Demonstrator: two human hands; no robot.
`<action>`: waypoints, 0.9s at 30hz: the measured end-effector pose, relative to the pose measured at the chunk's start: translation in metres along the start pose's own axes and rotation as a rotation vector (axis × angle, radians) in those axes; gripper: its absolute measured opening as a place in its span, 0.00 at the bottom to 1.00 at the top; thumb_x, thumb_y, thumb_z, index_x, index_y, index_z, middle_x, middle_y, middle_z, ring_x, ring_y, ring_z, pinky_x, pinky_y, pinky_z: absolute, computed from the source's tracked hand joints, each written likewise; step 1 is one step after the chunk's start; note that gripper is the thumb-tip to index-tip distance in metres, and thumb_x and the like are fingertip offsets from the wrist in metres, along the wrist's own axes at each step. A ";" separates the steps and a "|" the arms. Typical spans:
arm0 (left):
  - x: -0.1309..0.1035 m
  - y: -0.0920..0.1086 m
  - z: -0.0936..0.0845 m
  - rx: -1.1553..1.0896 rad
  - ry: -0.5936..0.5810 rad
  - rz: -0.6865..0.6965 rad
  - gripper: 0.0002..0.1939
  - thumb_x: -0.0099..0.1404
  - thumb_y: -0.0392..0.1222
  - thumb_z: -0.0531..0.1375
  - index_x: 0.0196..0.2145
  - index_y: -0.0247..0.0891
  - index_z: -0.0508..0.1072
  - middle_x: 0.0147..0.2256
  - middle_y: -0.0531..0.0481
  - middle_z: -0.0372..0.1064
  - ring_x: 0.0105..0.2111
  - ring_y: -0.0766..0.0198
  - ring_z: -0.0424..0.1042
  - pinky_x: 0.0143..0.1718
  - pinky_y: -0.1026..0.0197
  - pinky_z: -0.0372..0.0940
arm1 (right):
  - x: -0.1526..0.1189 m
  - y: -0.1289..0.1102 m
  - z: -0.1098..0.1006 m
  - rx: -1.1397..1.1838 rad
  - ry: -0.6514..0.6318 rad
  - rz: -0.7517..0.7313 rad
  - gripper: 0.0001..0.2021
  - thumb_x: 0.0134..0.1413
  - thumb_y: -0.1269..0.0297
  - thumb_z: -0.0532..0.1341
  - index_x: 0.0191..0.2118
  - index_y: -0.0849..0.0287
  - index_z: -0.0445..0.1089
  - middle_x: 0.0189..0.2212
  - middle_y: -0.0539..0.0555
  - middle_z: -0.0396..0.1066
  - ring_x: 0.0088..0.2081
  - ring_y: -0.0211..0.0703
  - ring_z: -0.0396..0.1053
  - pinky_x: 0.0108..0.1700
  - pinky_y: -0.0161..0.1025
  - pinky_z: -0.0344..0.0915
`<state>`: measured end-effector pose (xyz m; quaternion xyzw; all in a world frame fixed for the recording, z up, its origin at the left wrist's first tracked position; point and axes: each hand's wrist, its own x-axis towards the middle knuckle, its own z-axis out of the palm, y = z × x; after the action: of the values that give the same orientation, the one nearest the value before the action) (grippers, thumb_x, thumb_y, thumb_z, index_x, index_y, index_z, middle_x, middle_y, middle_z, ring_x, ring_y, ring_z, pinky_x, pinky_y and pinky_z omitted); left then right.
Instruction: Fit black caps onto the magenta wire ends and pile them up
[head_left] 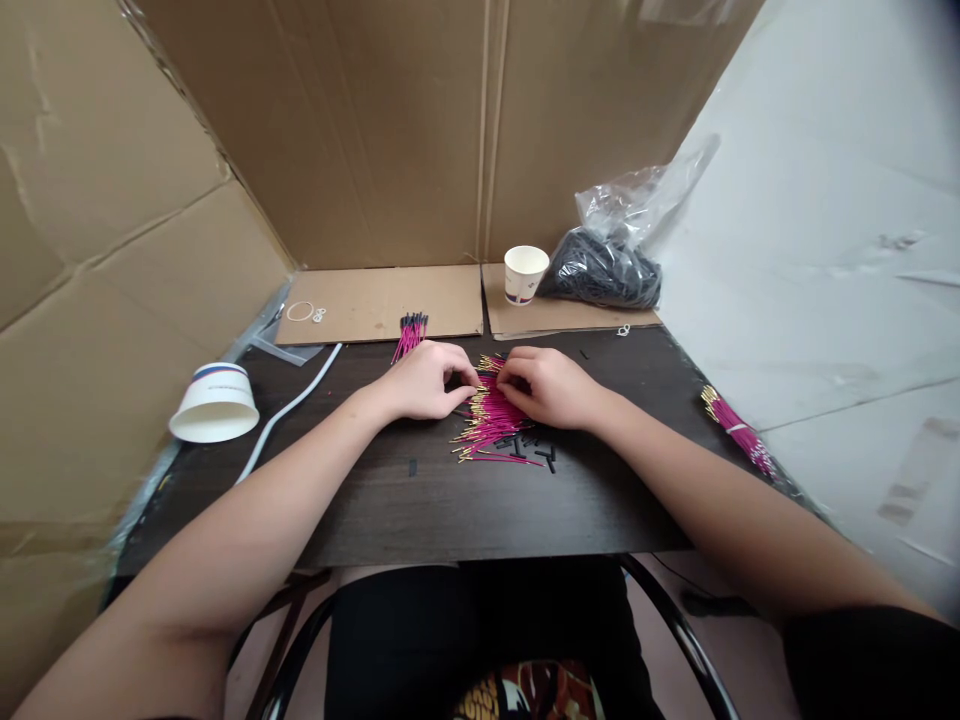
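Observation:
A loose pile of pink wires with gold metal ends [491, 415] lies on the dark table, with most gold ends pointing left. At the pile's left edge, my left hand [431, 380] is closed in a pinch by the gold ends; what its fingertips hold is too small to make out. Opposite it, my right hand [551, 388] pinches a pink wire over the pile, its fingertips close to the left ones. Short black sleeves [517, 448] are scattered below my right hand. Behind my left hand rests a bunch of pink wires with black-covered ends [410, 335].
A paper cup [526, 275] stands at the back beside a clear bag of black pieces [607, 270]. Another cup [215, 405] lies tipped at left near a white cable [289, 408]. A tied wire bundle [739, 430] lies at the right edge. Cardboard walls [375, 130] enclose the table.

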<state>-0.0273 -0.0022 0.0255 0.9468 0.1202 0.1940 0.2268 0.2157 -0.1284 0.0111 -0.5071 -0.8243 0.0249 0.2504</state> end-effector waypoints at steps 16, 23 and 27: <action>-0.001 0.002 -0.003 0.049 0.063 0.085 0.02 0.60 0.36 0.67 0.32 0.38 0.81 0.32 0.51 0.77 0.29 0.65 0.71 0.32 0.59 0.64 | 0.000 -0.002 0.001 -0.055 -0.022 0.045 0.03 0.70 0.70 0.61 0.41 0.60 0.71 0.40 0.58 0.73 0.39 0.46 0.69 0.43 0.43 0.64; 0.002 0.000 -0.002 -0.174 0.269 -0.091 0.06 0.63 0.41 0.67 0.33 0.35 0.81 0.26 0.50 0.72 0.23 0.68 0.64 0.26 0.62 0.60 | 0.002 -0.004 0.003 0.103 0.173 0.048 0.03 0.77 0.67 0.55 0.45 0.56 0.64 0.39 0.58 0.75 0.39 0.48 0.71 0.44 0.44 0.65; 0.005 0.001 0.002 -0.305 0.279 -0.181 0.11 0.66 0.46 0.69 0.37 0.34 0.80 0.27 0.48 0.72 0.24 0.68 0.64 0.25 0.63 0.59 | 0.003 -0.006 0.001 0.165 0.253 0.053 0.03 0.77 0.68 0.54 0.45 0.56 0.63 0.37 0.56 0.74 0.35 0.45 0.69 0.41 0.43 0.64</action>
<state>-0.0219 -0.0020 0.0257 0.8509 0.2041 0.3181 0.3648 0.2089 -0.1289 0.0130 -0.5053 -0.7678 0.0348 0.3924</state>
